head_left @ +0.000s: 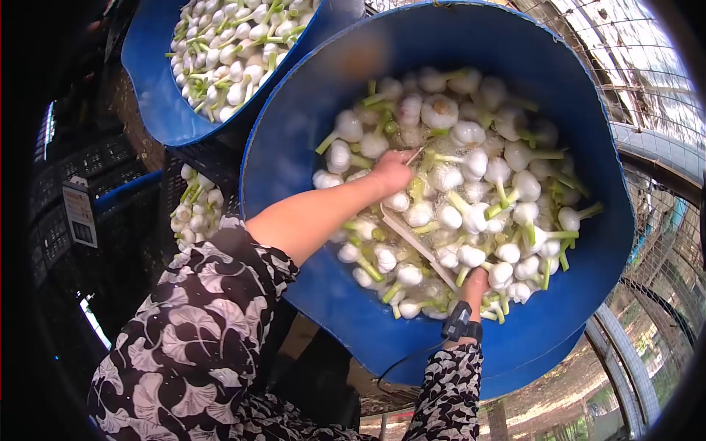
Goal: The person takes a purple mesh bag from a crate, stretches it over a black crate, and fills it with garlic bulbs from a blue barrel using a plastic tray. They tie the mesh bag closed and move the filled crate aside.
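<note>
A large blue tub (323, 66) holds water and many white garlic bulbs (440, 112) with trimmed green stems. My left hand (393, 173) reaches in from the left, its fingers curled at the water among the bulbs. A thin pale edge shows at its fingertips; what it grips is partly under water. Below it a long pale strip (415, 242) slants through the bulbs toward my right hand (476, 283). That hand is dipped among the garlic near the tub's front side, its fingers hidden by bulbs and water. A dark device is strapped at its wrist.
Another blue tub (151, 95) full of garlic stands at the upper left. More garlic bulbs (197, 209) lie in a dark crate between the tubs. Black crates (66, 220) are stacked at the left. Wire mesh (654, 66) and a rail run along the right.
</note>
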The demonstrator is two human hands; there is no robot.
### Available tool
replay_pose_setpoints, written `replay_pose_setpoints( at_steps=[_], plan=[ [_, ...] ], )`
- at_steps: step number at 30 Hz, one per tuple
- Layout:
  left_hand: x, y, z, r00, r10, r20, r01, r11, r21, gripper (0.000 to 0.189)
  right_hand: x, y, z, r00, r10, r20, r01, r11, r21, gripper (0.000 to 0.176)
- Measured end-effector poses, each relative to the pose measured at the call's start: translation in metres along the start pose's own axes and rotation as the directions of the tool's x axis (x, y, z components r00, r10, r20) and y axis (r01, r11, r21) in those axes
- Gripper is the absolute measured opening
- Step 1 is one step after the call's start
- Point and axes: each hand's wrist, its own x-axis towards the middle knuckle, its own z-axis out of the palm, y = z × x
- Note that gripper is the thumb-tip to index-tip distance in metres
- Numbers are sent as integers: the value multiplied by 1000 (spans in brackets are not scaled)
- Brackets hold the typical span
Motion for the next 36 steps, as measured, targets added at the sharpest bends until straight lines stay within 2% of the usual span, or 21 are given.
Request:
replay_pose_setpoints(
  at_steps=[2,3,4,7,9,17,18,19,21,23,25,26,27,28,29,30,31,33,34,35,36],
  plan=[
    [-11,-1,-2,1000,-9,23,13,983,-185,45,-10,8,-10,997,-67,-25,66,996,-55,18],
    [-19,4,-5,1000,-2,18,5,982,-189,45,-19,5,-7,922,-363,-133,342,927,-157,21],
    [-31,9,-6,1000,-7,20,11,977,-213,48,-25,-3,-6,748,-631,-206,572,771,-281,25],
    [-78,31,-17,998,52,45,-38,962,-271,57,-57,-28,-19,820,-546,-172,515,834,-198,29],
    [-105,35,-26,999,48,25,-40,963,-266,58,-88,-51,-16,714,-667,-212,639,745,-190,31],
    [-225,59,-61,982,160,-104,-188,910,-370,65,-166,-114,-43,723,-691,-15,684,719,-122,26],
    [-234,60,-63,972,201,-123,-235,874,-425,66,-168,-121,-45,659,-752,-8,745,654,-132,23],
    [-245,64,-63,969,213,-126,-247,869,-429,66,-170,-128,-50,649,-761,-8,754,644,-129,23],
    [-272,73,-67,969,198,-149,-247,817,-520,68,-180,-146,-56,677,-731,87,735,665,-131,34],
    [-280,45,-75,947,265,-183,-320,727,-607,68,-190,-144,-53,613,-776,145,790,604,-107,33],
    [-293,34,-73,923,277,-266,-379,770,-513,66,-179,-143,-59,507,-847,161,862,502,-69,22],
    [-306,39,-72,933,242,-266,-351,772,-530,64,-157,-136,-69,579,-782,232,813,576,-88,24],
    [-311,34,-69,894,296,-337,-431,776,-461,62,-162,-142,-65,467,-861,204,879,477,3,26],
    [-309,25,-62,893,282,-350,-436,735,-519,62,-184,-153,-66,478,-832,282,875,478,-74,29],
    [-323,27,-64,892,238,-384,-386,844,-374,63,-168,-148,-68,440,-845,306,891,452,-34,34],
    [-325,24,-68,906,211,-368,-357,848,-392,65,-156,-150,-69,411,-840,355,904,426,-38,33],
    [-332,25,-66,918,168,-359,-299,887,-352,66,-165,-149,-56,577,-667,472,520,745,418,29],
    [-331,19,-55,868,207,-451,-387,851,-355,67,-199,-152,-39,501,-738,452,794,599,99,28],
    [-351,26,-62,919,173,-354,-310,873,-378,67,-214,-153,-33,466,-758,455,844,535,26,28],
    [-363,27,-62,915,170,-365,-314,868,-385,61,-225,-154,-27,444,-764,468,865,502,-2,28],
    [-362,24,-60,914,172,-368,-318,867,-384,65,-235,-155,-16,419,-775,473,884,468,-16,28]
  ],
)
